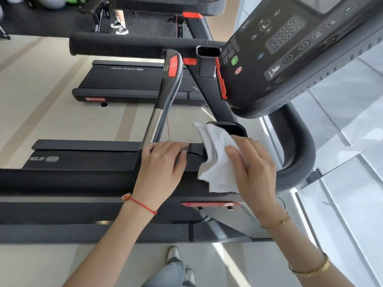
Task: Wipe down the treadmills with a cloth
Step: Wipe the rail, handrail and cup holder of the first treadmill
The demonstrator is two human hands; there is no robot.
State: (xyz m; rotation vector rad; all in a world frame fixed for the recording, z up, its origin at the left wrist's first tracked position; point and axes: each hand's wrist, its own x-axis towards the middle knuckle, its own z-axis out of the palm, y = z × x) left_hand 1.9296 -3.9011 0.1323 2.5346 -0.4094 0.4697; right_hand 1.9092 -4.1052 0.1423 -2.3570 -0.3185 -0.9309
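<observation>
A white cloth (215,160) lies against the near treadmill's black frame (83,179), just below its cup holder (230,129). My right hand (255,168) presses the cloth flat against the frame with straight fingers. My left hand (161,168) rests on the frame at the base of the handlebar (163,100), fingers laid over the edge. The handlebar has a chrome section and a red stop panel. The control console (290,50) with buttons hangs above right.
A second treadmill (128,79) stands beyond, and a third one's rail (165,5) at the top. A person's sneakers (120,27) show at the far top. Windows (352,141) run along the right. My own feet (180,264) stand on the light floor.
</observation>
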